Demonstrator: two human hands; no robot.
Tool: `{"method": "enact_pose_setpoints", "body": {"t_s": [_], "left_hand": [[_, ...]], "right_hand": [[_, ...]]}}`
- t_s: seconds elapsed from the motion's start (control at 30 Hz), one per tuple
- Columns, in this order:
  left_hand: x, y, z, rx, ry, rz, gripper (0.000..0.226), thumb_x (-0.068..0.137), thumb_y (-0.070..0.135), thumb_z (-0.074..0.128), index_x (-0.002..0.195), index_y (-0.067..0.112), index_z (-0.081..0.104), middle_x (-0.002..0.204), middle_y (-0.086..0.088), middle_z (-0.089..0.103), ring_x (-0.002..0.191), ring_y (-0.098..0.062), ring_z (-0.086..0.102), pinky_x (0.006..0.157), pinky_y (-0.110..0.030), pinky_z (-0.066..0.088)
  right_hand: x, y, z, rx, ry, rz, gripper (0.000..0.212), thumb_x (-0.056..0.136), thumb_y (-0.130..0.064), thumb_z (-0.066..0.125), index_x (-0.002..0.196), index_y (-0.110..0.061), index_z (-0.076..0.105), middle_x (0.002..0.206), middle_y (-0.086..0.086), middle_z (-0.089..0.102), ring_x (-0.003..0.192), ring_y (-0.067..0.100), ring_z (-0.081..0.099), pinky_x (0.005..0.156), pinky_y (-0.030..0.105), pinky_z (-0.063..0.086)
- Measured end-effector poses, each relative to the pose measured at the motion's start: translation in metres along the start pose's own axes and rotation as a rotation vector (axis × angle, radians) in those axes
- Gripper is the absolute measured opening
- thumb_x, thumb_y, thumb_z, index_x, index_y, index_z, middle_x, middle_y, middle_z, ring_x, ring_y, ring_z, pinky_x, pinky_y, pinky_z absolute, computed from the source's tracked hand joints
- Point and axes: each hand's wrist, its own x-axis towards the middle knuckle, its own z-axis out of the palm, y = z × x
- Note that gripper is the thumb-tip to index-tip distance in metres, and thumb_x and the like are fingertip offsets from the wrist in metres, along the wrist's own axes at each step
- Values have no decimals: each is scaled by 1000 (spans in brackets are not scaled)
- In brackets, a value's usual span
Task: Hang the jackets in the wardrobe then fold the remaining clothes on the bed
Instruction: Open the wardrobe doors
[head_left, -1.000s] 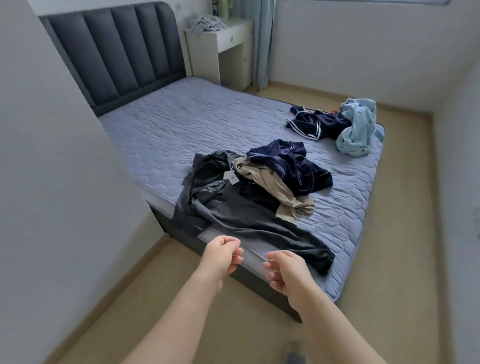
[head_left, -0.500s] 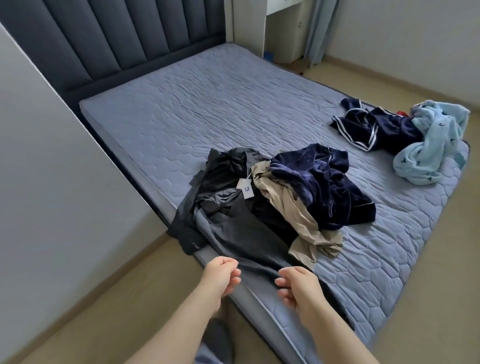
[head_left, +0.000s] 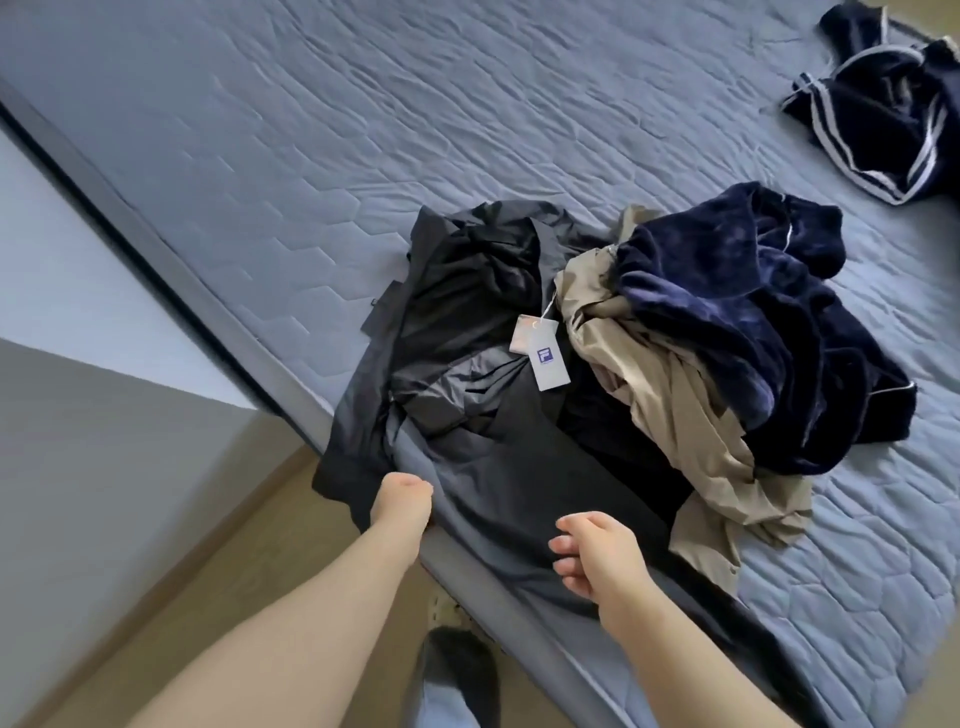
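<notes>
While the left hand (head_left: 402, 499) sits at the near edge of the jacket (head_left: 519, 467) on the bed (head_left: 363, 156), grip hidden, and the right hand (head_left: 597, 551) hovers over it empty, loosely curled, it is best lifted by the shoulders, beyond both hands.

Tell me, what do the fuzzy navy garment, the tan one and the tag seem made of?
The navy garment looks like velour or fleece: plush nap with a soft sheen. The tan garment seems thin, smooth woven cloth, matte, falling in fine creases. The tag looks like stiff card, flat and printed.
</notes>
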Motion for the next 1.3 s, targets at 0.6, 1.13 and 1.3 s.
{"method": "enact_pose_setpoints", "body": {"t_s": [0.6, 1.13, 1.3], "left_hand": [[16, 16, -14, -257, -148, 106, 21, 96, 7, 48, 112, 17, 55, 113, -5, 60, 97, -26, 55, 89, -40, 45], [-300, 85, -128, -486, -187, 1061, 29, 83, -2, 43, 69, 14, 62, 65, -5, 61, 66, -19, 57, 60, -27, 46], [-384, 80, -155, -964, -216, 1074, 36, 80, -6, 33, 60, 14, 54, 50, 3, 55, 50, -10, 54, 51, -17, 45]], "right_hand": [[20, 13, 15, -274, 50, -56, 15, 95, -14, 46, 85, -13, 57, 74, 5, 58, 56, 17, 46, 53, 26, 38], [-197, -70, -52, -238, -69, -773, 34, 86, -13, 55, 116, -26, 44, 86, -4, 58, 70, 15, 56, 66, 29, 47], [-252, -80, -76, -217, -77, -954, 55, 87, -14, 56, 137, -24, 35, 116, 2, 51, 79, 12, 54, 67, 24, 45]]}}
